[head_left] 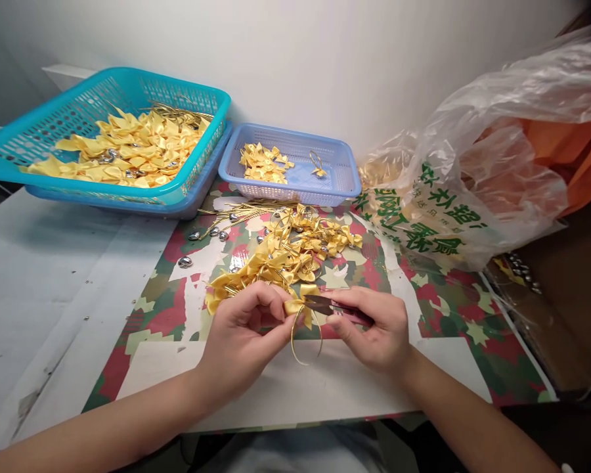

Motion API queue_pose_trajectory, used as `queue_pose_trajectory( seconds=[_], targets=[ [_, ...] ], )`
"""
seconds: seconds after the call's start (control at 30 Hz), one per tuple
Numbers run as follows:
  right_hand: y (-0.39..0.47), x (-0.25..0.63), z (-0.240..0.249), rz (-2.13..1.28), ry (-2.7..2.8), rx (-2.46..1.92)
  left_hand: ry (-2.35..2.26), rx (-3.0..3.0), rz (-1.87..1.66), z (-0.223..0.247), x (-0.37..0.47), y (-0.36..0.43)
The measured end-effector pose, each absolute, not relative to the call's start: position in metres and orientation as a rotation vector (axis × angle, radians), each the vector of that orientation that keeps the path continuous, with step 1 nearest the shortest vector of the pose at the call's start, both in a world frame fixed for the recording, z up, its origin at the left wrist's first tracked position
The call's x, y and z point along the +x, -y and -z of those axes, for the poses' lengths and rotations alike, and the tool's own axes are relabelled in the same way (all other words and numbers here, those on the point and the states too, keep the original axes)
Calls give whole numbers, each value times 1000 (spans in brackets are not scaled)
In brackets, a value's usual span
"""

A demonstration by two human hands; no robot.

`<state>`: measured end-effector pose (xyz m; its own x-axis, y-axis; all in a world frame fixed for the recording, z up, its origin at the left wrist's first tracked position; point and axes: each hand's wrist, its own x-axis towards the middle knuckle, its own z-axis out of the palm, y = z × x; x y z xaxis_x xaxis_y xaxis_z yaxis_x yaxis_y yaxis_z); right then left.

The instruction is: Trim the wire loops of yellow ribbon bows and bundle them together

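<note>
Nearest the camera, both forearms enter from below. Left hand (241,328) pinches a yellow ribbon bow (298,306) between thumb and fingertips; grip clenched on the bow. A thin gold cord loop (306,341) hangs from the bow, curling down over the white part of the surface (325,387). Right hand (377,328) grasps small dark-bladed snips (332,307), tips pointed left, touching or just beside the bow; which, I cannot tell.

Judgement: the step in hand looks like trimming at the bow's knot. To do it well, hold the bow steady, keep the loop clear of the blades, and cut only the stray end close to the knot.

Just beyond the hands: a pile of bows with gold cords (285,253) on camouflage-print paper (167,309). Small silver bells (184,262) lie scattered left of it.

Farther back: a small lavender basket (345,177) with a few bows; left of it, a large turquoise basket (29,144) heaped with bows, stacked on a blue one. At right, a clear plastic bag with green print (473,190) slumps against an orange one.
</note>
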<state>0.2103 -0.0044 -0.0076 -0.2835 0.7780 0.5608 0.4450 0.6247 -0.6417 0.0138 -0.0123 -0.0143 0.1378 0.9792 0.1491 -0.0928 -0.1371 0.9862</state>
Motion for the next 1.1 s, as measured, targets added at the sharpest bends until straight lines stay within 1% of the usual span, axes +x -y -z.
queue_pose_trajectory(
  seconds=[0.37, 0.7, 0.9, 1.1],
  targets=[
    [3, 210, 8, -543, 1878, -1006, -946, 1390, -1289, 14, 13, 12],
    [4, 211, 8, -769, 1843, -1059, -903, 1445, -1283, 12, 11, 13],
    [4, 209, 6, -721, 1832, -1023, -920, 1420, -1273, 13, 13, 11],
    [5, 207, 7, -726, 1804, -1085, -905, 1390, -1249, 14, 13, 13]
  ],
)
